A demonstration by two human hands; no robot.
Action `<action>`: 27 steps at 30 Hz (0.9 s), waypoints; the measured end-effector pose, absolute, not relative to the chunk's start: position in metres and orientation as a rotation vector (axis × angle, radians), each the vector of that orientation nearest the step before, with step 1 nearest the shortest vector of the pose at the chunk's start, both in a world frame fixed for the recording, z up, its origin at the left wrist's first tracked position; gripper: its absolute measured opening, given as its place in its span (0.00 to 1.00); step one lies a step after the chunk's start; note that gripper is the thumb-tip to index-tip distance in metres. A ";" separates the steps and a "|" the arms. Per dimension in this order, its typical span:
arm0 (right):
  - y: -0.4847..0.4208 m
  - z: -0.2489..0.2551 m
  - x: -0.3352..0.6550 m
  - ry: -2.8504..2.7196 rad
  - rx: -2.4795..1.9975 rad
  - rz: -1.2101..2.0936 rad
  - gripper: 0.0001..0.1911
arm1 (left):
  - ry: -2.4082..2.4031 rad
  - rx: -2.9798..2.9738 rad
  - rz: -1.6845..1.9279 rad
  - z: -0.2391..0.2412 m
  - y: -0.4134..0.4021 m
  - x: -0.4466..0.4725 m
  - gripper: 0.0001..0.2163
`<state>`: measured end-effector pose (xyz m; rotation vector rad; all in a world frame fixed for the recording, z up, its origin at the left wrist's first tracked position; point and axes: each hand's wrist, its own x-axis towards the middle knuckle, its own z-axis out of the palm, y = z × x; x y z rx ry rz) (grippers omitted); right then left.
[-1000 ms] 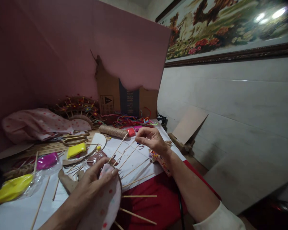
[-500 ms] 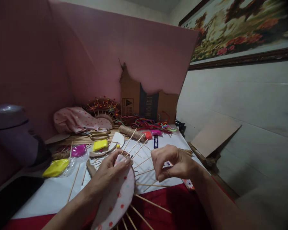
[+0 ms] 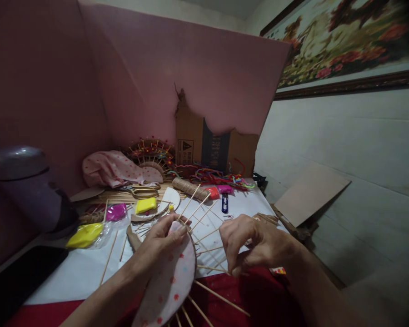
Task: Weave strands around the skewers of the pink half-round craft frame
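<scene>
My left hand [image 3: 165, 238] is closed around the upper edge of a half-round piece [image 3: 172, 281] covered in pale cloth with small red flowers. Thin wooden sticks [image 3: 221, 297] fan out from its curved rim towards the right and downwards. To the right, my right hand [image 3: 255, 245] is closed in a pinch near the outer ends of the middle sticks. Whatever lies between its fingertips is too small or hidden to make out.
Behind the hands lie a twine roll [image 3: 191, 189], gold-handled scissors [image 3: 146, 190], a blue utility knife [image 3: 225, 203] and yellow clay packs [image 3: 146, 205]. At left stand a bottle [image 3: 30, 190] and a dark phone [image 3: 27, 277]. Torn cardboard [image 3: 191, 131] leans at the back.
My right hand has moved slightly right and down along the stick ends, still pinched. My left hand keeps its hold on the cloth-covered piece. The whole view has shifted a little.
</scene>
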<state>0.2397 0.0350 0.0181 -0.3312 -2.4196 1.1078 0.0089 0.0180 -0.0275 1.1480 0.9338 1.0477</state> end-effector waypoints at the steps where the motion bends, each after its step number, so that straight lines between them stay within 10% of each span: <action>1: 0.036 0.018 0.241 -2.420 -0.340 1.104 0.12 | 0.934 1.141 1.050 -0.026 0.018 0.009 0.13; 27: 0.047 0.023 0.251 -1.758 -0.738 0.667 0.09 | 0.969 1.313 0.980 -0.019 0.008 0.015 0.09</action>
